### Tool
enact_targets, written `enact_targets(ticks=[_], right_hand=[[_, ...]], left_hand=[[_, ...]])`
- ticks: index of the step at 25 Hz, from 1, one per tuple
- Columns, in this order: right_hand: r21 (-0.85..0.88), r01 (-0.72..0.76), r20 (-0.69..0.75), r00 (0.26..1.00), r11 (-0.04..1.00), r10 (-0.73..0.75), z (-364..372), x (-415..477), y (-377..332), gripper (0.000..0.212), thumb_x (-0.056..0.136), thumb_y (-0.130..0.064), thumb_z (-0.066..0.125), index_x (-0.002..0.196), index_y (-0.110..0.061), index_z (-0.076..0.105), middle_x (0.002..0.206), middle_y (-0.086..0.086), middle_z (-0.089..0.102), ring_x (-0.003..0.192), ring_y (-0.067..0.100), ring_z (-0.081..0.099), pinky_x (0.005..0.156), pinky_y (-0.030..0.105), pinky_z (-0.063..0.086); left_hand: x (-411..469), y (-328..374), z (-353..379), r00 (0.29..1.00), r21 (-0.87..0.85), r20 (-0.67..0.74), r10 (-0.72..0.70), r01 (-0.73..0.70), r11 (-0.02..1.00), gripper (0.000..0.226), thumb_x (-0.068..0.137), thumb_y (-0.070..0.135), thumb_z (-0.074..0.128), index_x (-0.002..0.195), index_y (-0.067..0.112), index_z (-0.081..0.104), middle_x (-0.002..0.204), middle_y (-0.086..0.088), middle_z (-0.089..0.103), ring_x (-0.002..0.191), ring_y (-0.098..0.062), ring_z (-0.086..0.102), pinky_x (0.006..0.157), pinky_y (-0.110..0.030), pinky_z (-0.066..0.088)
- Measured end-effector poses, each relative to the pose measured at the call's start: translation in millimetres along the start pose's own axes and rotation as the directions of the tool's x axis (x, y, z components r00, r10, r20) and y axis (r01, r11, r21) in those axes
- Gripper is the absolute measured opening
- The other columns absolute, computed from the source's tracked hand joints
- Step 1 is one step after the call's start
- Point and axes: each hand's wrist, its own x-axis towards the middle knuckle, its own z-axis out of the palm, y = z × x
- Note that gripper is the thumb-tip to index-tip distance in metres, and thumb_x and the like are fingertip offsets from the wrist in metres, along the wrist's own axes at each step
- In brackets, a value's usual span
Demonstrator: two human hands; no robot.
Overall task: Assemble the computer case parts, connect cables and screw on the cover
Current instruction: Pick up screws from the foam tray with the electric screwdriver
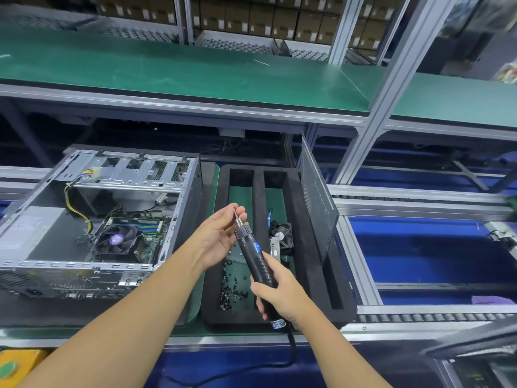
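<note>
Two hands up, both on one electric screwdriver (256, 257). Gripping the black barrel low down with the right hand (281, 294), with a cord running off the bottom end. Pinching the bit (237, 218) at its tip with the curled fingers of the left hand (219, 238). Can't tell if a screw's on there, too small. Holding the whole thing tilted, tip up and to the left, over one black foam tray (260, 191).

Counted three long slots in that tray. Loose pile of black screws (232, 291) in the left one, way too many to count. One small fan (283, 233) in the middle one. One dark side panel (319, 205) standing on edge in the right one.

One computer case (179, 219) just left of the tray, lying on its side with the top open. Inside, one CPU fan (116, 242), one grey power supply (28, 233) and some yellow wires.

Plenty of open air over the tray, between the case wall and the panel's edge. Capped farther back by one green shelf (195, 74).
</note>
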Motion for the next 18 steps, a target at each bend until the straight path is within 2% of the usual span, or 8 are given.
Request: enact_targets(ticks=[4,10,14,18], right_hand=[[-0.077,0.040,-0.020,0.999,0.996,-0.042,9,4,-7,0.068,0.083,-0.020,0.064,0.140,-0.052,0.045,0.075,0.010,0.061,0.057,0.024,0.058,0.055,0.035,0.054],[-0.035,0.122,0.100,0.988,0.992,-0.118,71,11,-44,0.057,0.088,-0.015,0.067,0.138,-0.031,0.048,0.075,0.005,0.060,0.055,0.025,0.055,0.053,0.038,0.051],[0.004,0.140,0.190,0.972,0.990,-0.138,144,25,-61,0.081,0.080,-0.019,0.076,0.149,-0.034,0.037,0.088,0.006,0.062,0.062,0.026,0.058,0.055,0.038,0.051],[0.049,0.140,0.171,0.974,0.989,-0.146,242,31,-60,0.095,0.077,-0.023,0.077,0.153,-0.049,0.026,0.085,0.002,0.067,0.064,0.030,0.058,0.057,0.038,0.052]], left_hand=[[-19,19,7,0.999,0.010,0.027,0.026,-0.026,1.000,0.028,0.084,0.019,0.067,0.111,0.008,0.067,0.105,-0.005,0.073,0.092,-0.015,0.072,0.075,-0.028,0.059],[-71,88,-14,0.994,0.111,-0.001,0.105,-0.105,0.988,0.020,0.099,0.014,0.054,0.115,0.004,0.061,0.105,-0.007,0.073,0.093,-0.018,0.072,0.076,-0.030,0.059],[-116,146,-56,0.989,0.197,-0.032,0.145,-0.136,0.971,0.020,0.099,0.014,0.055,0.110,0.002,0.064,0.102,-0.009,0.074,0.094,-0.018,0.072,0.074,-0.027,0.058],[-161,198,-116,0.986,0.297,-0.081,0.145,-0.115,0.948,0.016,0.099,0.013,0.054,0.104,0.004,0.066,0.099,-0.007,0.074,0.095,-0.019,0.072,0.078,-0.030,0.059]])
